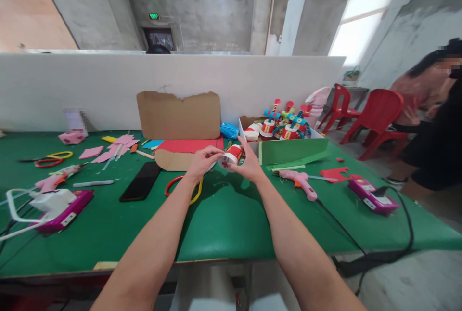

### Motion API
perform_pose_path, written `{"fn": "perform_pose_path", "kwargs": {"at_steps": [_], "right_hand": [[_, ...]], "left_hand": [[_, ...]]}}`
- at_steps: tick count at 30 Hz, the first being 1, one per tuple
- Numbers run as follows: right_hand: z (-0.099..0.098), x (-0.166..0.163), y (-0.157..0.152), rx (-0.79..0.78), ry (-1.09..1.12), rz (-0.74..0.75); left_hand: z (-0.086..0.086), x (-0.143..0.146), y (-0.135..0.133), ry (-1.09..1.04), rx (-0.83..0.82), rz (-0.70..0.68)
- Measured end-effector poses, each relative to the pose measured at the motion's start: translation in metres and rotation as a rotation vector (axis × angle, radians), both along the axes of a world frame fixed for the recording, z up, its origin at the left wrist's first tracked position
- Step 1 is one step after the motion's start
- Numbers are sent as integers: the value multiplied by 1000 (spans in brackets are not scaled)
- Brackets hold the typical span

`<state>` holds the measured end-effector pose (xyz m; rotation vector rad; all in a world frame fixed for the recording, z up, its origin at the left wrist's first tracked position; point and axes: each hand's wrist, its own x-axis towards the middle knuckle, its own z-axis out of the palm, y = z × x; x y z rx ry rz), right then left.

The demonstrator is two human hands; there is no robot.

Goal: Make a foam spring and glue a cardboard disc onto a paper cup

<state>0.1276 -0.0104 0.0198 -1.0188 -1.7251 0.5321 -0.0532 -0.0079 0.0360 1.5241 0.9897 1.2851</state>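
A small paper cup [235, 154], with a red and gold band and a white end bearing dark red marks, is held tilted just above the green table. Around its right side curl the thumb and fingers of my right hand [250, 162]. My left hand [202, 161] is closed, its fingertips pinched at the cup's left edge; any smaller piece between them is hidden. Scissors [198, 192] with red and yellow handles lie under my left wrist. Behind the cup are red paper [191, 146] and a cardboard piece [173, 161].
At right are a pink glue gun [299, 180], a purple power strip [373, 196] and a box [294, 152] of cup figures. A phone [140, 182], pink papers [117, 148], another glue gun [57, 178] and scissors [54, 158] lie left. A person [429, 104] stands beyond red chairs [378, 109].
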Motion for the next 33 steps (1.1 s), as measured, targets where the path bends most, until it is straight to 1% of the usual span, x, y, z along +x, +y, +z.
{"fn": "perform_pose_path", "kwargs": {"at_steps": [4, 8, 10, 13, 16, 18, 20, 24, 28, 30, 33], "right_hand": [[0, -1, 0, 2, -36, 8], [-1, -2, -1, 6, -42, 23], [-2, -2, 0, -11, -8, 18], [-5, 0, 6, -107, 134, -1], [-8, 5, 15, -254, 358, 7], [-9, 8, 18, -329, 457, 44], [-8, 10, 18, -370, 474, 82], [-5, 8, 11, -371, 363, 150], [-1, 9, 3, -362, 209, 279], [-1, 9, 2, -357, 168, 318], [-2, 8, 2, -355, 142, 320]], "left_hand": [[-3, 1, 2, 34, 50, -3], [-6, 3, 3, 40, 11, -13], [-6, 3, 3, 15, 26, 3], [-6, 2, 3, -26, 27, 71], [-8, -1, 6, -18, -58, 83], [-11, -2, 9, -30, -74, 31], [-15, -2, 12, -59, -84, -43], [-20, -2, 11, -37, -137, -216], [-18, -5, 6, -22, -159, -383], [-15, -5, 4, -21, -176, -424], [-12, -5, 2, -18, -198, -414]]}}
